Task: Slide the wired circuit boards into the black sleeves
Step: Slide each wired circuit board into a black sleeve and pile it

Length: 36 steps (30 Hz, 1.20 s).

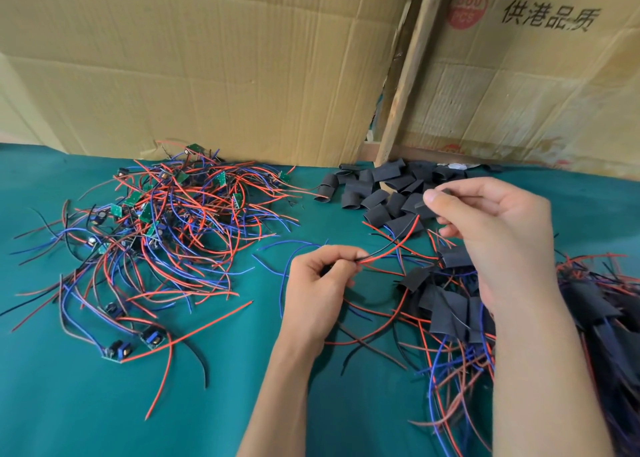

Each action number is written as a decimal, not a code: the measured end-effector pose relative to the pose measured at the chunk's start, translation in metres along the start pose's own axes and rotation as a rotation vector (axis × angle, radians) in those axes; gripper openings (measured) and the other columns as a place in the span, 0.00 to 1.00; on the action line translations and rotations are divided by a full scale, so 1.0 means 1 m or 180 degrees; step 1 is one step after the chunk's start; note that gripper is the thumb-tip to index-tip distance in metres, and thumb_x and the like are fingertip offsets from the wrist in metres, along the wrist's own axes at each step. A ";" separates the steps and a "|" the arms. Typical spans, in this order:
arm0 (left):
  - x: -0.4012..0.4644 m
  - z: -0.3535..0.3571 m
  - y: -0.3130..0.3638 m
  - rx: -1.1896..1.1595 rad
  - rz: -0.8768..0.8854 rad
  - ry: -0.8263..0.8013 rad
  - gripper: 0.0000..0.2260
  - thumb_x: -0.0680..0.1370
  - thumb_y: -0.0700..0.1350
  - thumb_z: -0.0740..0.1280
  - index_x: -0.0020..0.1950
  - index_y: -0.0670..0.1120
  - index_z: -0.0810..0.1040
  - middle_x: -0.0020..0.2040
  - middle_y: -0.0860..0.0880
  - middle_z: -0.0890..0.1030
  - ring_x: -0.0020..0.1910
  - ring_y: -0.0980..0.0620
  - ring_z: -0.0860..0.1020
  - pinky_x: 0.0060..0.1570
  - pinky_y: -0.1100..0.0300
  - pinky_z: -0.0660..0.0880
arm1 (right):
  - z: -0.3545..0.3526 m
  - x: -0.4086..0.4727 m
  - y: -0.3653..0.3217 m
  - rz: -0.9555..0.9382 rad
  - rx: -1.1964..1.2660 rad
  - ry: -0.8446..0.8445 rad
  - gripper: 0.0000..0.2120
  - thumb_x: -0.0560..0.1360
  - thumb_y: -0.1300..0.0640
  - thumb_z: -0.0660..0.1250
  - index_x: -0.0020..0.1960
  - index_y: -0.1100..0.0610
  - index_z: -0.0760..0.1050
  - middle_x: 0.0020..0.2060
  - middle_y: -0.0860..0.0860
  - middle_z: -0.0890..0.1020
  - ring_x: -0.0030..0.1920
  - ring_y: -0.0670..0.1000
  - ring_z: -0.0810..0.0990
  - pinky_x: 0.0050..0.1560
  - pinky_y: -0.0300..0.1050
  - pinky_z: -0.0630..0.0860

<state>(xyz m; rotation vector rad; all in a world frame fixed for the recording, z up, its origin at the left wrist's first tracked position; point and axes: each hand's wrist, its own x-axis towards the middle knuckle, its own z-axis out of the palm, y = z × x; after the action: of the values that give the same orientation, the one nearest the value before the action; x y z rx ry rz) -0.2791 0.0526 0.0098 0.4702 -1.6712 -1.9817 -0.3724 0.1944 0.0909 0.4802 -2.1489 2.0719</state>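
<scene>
My left hand curls round a wired circuit board, mostly hidden in the fist; its red and black wires run up and right from my fingertips. My right hand pinches a flat black sleeve between thumb and fingers, held above the table at the upper right. The wire ends reach toward that sleeve. A pile of empty black sleeves lies behind my hands. A tangle of unsleeved boards with red, blue and black wires covers the left of the green cloth.
Sleeved boards with trailing wires are heaped under and right of my right arm. Two loose boards lie near the front left. Cardboard sheets and a wooden slat stand behind the green cloth.
</scene>
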 end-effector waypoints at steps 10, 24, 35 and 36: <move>0.002 -0.003 -0.002 -0.0127 0.0016 0.0009 0.11 0.67 0.40 0.65 0.38 0.49 0.87 0.34 0.51 0.82 0.34 0.54 0.75 0.42 0.57 0.72 | 0.004 0.000 0.001 0.0245 0.0243 0.0186 0.05 0.72 0.58 0.78 0.38 0.51 0.86 0.33 0.49 0.85 0.34 0.47 0.80 0.35 0.38 0.77; 0.002 -0.004 -0.003 -0.0089 -0.0009 -0.0034 0.11 0.67 0.39 0.64 0.37 0.49 0.86 0.34 0.50 0.82 0.35 0.55 0.75 0.42 0.59 0.73 | 0.006 -0.003 -0.004 0.0720 0.0795 -0.0075 0.02 0.74 0.63 0.75 0.43 0.59 0.85 0.36 0.52 0.84 0.34 0.50 0.80 0.34 0.38 0.77; 0.003 -0.004 -0.002 -0.0111 -0.0051 0.0092 0.11 0.68 0.40 0.64 0.37 0.51 0.86 0.35 0.51 0.82 0.34 0.56 0.75 0.40 0.61 0.73 | 0.003 -0.002 -0.002 0.0773 0.0890 -0.0390 0.08 0.72 0.66 0.75 0.51 0.61 0.84 0.39 0.53 0.85 0.35 0.48 0.79 0.35 0.37 0.76; 0.003 -0.004 -0.002 -0.0103 -0.0056 0.0109 0.12 0.68 0.40 0.64 0.38 0.51 0.86 0.36 0.51 0.82 0.34 0.57 0.75 0.40 0.62 0.73 | 0.002 -0.001 -0.002 0.0759 0.0915 -0.0408 0.08 0.72 0.66 0.75 0.51 0.60 0.84 0.38 0.52 0.86 0.35 0.48 0.79 0.36 0.37 0.75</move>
<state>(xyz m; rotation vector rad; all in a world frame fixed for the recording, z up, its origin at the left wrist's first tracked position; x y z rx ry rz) -0.2800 0.0480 0.0073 0.5060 -1.6172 -1.9990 -0.3702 0.1927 0.0926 0.4119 -2.0710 2.5666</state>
